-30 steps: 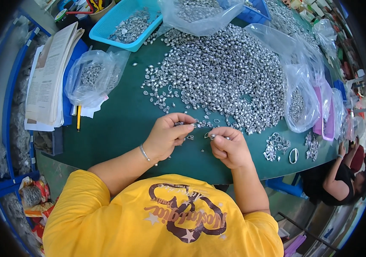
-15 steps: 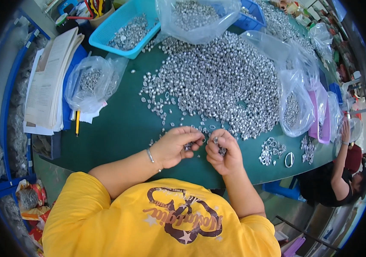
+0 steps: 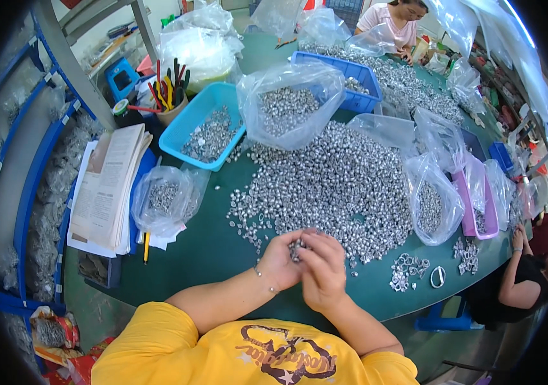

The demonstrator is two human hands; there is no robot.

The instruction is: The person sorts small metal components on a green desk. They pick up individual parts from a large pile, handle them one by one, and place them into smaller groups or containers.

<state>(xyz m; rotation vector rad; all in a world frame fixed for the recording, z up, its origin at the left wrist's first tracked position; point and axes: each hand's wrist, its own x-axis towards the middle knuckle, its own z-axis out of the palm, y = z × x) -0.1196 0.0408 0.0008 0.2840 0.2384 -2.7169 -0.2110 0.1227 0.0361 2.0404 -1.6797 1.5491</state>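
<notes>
My left hand (image 3: 279,262) is cupped round several small silver metal pieces (image 3: 296,249). Against it presses my right hand (image 3: 324,268), fingers bent over the same pieces, hiding part of them. Both hands meet at the near edge of a large heap of small, shiny, oval silver metal pieces (image 3: 338,183) on the green table (image 3: 210,256). Right of my hands lie a small cluster of ring-like metal pieces (image 3: 408,269), a white-silver oval ring (image 3: 438,276) and another little group of metal pieces (image 3: 465,255).
Behind the heap stand a turquoise basket (image 3: 204,163), an open plastic bag (image 3: 331,90) of pieces and a blue basket (image 3: 367,99). Papers (image 3: 104,199) and a bagged lot (image 3: 165,199) lie left. A pink tray (image 3: 488,221) stands right. Co-workers sit at the far side (image 3: 386,19) and right (image 3: 521,285).
My hands, apart before, have come together, the right fingers closing over the left palm. The view has tipped up, showing more of the table's far end and a person there.
</notes>
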